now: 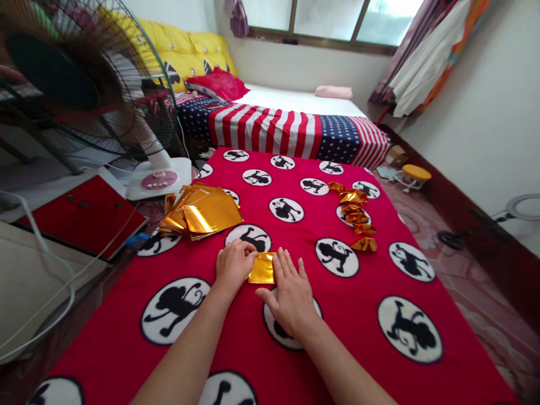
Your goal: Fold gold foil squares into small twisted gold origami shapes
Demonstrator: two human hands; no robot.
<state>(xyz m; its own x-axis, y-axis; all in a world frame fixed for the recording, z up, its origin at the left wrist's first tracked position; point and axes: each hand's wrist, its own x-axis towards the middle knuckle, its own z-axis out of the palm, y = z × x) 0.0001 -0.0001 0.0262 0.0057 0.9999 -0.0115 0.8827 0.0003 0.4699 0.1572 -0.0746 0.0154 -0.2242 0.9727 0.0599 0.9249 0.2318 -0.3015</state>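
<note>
A small folded square of gold foil paper (pixel 262 269) lies flat on the red cloth (pixel 291 239) between my two hands. My left hand (pixel 234 264) has its fingers curled together at the square's left edge, pinching it there. Stretched out flat, my right hand (pixel 292 289) rests with its fingertips along the right edge, the thumb spread away. A loose stack of gold foil sheets (pixel 213 212) sits beyond my left hand. To the far right, several folded gold foil pieces (pixel 354 215) lie in a row.
A standing fan (pixel 159 174) is at the left, beside a red-topped surface (pixel 82 216). Behind the cloth-covered table is a bed (pixel 270 126) with a striped and starred cover. A yellow stool (pixel 415 172) and a ring-shaped light (pixel 523 206) are at the right.
</note>
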